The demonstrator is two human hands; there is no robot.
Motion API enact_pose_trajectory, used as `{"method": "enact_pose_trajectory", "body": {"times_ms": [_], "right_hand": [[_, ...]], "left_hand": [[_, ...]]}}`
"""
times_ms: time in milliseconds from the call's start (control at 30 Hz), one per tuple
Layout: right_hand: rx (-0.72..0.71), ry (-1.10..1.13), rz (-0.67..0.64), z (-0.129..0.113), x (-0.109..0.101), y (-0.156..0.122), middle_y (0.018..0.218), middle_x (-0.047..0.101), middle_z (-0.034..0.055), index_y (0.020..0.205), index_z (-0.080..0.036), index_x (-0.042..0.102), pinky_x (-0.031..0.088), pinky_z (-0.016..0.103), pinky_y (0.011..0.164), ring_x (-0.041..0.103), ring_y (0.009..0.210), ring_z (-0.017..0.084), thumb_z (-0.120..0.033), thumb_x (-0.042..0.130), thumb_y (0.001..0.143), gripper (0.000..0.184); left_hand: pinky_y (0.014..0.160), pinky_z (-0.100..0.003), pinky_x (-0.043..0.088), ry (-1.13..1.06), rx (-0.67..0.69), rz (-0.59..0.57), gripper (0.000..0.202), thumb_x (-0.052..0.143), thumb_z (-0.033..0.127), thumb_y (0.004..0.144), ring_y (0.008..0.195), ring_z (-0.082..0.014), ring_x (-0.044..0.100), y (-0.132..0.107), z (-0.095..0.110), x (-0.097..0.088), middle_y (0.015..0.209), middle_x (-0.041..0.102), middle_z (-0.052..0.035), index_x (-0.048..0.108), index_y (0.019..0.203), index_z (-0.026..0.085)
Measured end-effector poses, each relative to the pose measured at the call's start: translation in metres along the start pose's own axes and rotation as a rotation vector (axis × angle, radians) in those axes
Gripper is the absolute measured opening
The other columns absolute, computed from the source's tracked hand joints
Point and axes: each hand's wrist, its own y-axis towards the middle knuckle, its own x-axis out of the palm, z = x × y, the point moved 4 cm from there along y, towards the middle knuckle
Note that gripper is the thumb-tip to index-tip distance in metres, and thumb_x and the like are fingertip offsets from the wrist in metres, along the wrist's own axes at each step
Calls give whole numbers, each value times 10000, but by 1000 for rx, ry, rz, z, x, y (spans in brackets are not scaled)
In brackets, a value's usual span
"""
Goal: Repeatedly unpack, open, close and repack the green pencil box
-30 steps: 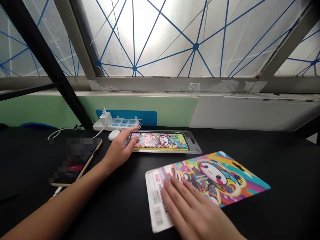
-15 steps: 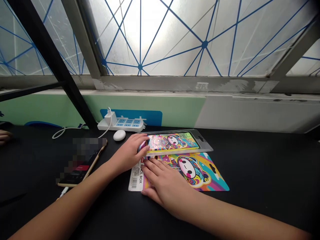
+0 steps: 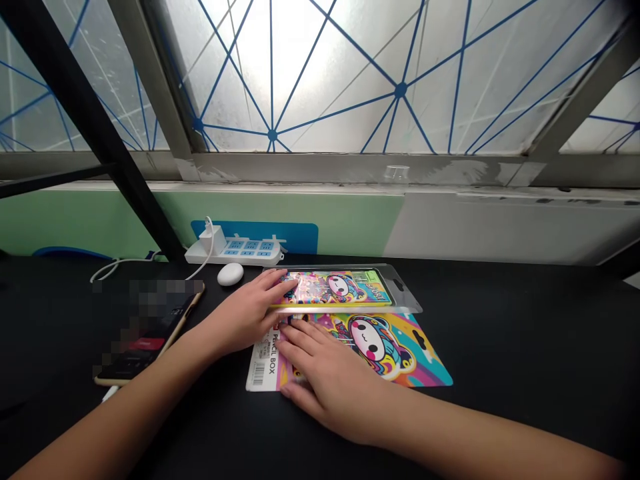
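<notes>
A colourful pencil box (image 3: 337, 288) with a cartoon character lies inside a clear plastic blister pack (image 3: 406, 301) on the black table. In front of it, partly under its near edge, is a bright printed backing card (image 3: 425, 360) marked "PENCIL BOX", with a barcode at its left end. My left hand (image 3: 250, 310) rests on the left end of the blister pack, fingers stretched over the box and thumb low by the card. Flat on the card's left half lies my right hand (image 3: 333, 373), its fingers extended and covering part of the print.
Left of my left forearm lies a phone (image 3: 150, 347), partly blurred out, with a cable. Behind it are a white power strip (image 3: 250, 249) with a plugged-in charger and a small white rounded case (image 3: 231, 274). A black slanted post (image 3: 125, 180) stands before the window.
The view has shifted slightly, so things sit a little further left. My left thumb has slid down off the box's edge. A hand at the far left has left the view.
</notes>
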Motion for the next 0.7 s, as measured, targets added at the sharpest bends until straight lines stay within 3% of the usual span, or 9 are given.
{"method": "enact_pose_trajectory", "body": {"times_ms": [100, 167, 267, 367, 433, 533, 600, 700], "right_hand": [[-44, -24, 67, -1, -1, -2, 1548, 538, 141, 1465, -124, 552, 282, 433, 1251, 375, 1501, 278, -425, 494, 1032, 531], [-129, -37, 125, -5, -2, -3, 1411, 657, 116, 1314, -134, 657, 370, 383, 1195, 504, 1398, 242, -326, 486, 1034, 380], [-279, -114, 217, -11, -9, -5, 1056, 768, 82, 1047, -156, 725, 536, 321, 930, 683, 991, 186, -192, 434, 1018, 295], [-300, -256, 322, -2, -31, -3, 822, 717, 68, 950, -156, 721, 518, 330, 713, 624, 747, 187, -201, 418, 1017, 314], [-174, -338, 356, 20, -54, 2, 839, 705, 83, 944, -167, 723, 505, 358, 747, 625, 803, 212, -248, 420, 1031, 325], [247, -361, 220, 77, -85, 5, 1099, 693, 141, 1074, -174, 722, 504, 428, 886, 632, 1033, 286, -329, 534, 988, 259], [332, -321, 163, 109, -101, 3, 1120, 677, 166, 1103, -156, 725, 541, 431, 818, 667, 948, 289, -386, 556, 971, 315], [335, -251, 88, 138, -112, -1, 1095, 678, 156, 1091, -170, 743, 570, 436, 824, 674, 983, 309, -544, 615, 912, 433]], "left_hand": [[1179, -525, 413, -24, 10, 10, 511, 528, 257, 990, 1465, -322, 426, -1, -2, -2, 1591, 453, -147, 524, 1500, 226], [1180, -524, 409, -21, 5, 3, 507, 524, 294, 1001, 1460, -319, 433, -2, -2, -3, 1589, 453, -152, 520, 1503, 229], [1197, -530, 379, -27, -22, -39, 526, 509, 398, 1025, 1496, -321, 390, -5, -1, -5, 1629, 405, -138, 488, 1530, 252], [1214, -565, 335, -49, -60, -75, 622, 537, 547, 999, 1535, -357, 316, -6, 1, -6, 1670, 341, -126, 467, 1547, 262], [1218, -581, 317, -61, -87, -83, 660, 534, 602, 984, 1540, -372, 299, -5, 2, -7, 1673, 338, -121, 473, 1544, 258], [1218, -580, 315, -74, -117, -79, 592, 459, 575, 1024, 1536, -363, 310, -4, 4, -8, 1658, 371, -115, 505, 1518, 253], [1222, -575, 311, -74, -127, -74, 544, 409, 534, 1052, 1537, -349, 310, -2, 6, -7, 1648, 387, -118, 526, 1497, 242], [1224, -568, 312, -59, -142, -65, 514, 384, 496, 1066, 1536, -338, 308, 0, 8, -6, 1634, 405, -128, 541, 1471, 219]]}}
